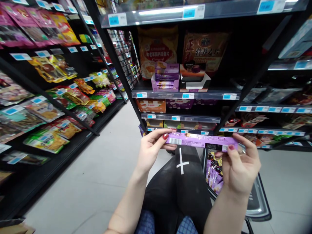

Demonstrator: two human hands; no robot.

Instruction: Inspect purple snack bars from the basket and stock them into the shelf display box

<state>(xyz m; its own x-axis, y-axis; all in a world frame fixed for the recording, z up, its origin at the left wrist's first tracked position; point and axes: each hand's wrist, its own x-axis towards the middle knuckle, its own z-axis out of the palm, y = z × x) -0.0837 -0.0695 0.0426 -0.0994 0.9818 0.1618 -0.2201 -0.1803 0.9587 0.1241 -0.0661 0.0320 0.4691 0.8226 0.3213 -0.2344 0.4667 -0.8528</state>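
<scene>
While the left hand point(157, 145) is pinching one end of a purple packet point(202, 142), the right hand point(240, 162) is gripping the other, holding it above the legs point(181, 185). Below, packs point(214, 178) are lying in a cart point(260, 199); ahead, a purple box point(165, 84) is standing on a shelf point(209, 96).

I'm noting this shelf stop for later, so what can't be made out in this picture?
All in the head view:
Purple packet: fine print too small; far side turned away.
Heaped packets, lower right: partly hidden behind the right hand.
Pink packets, upper left: lettering blurred.
Brown cardboard, lower left: cut off by the picture's edge.
</scene>
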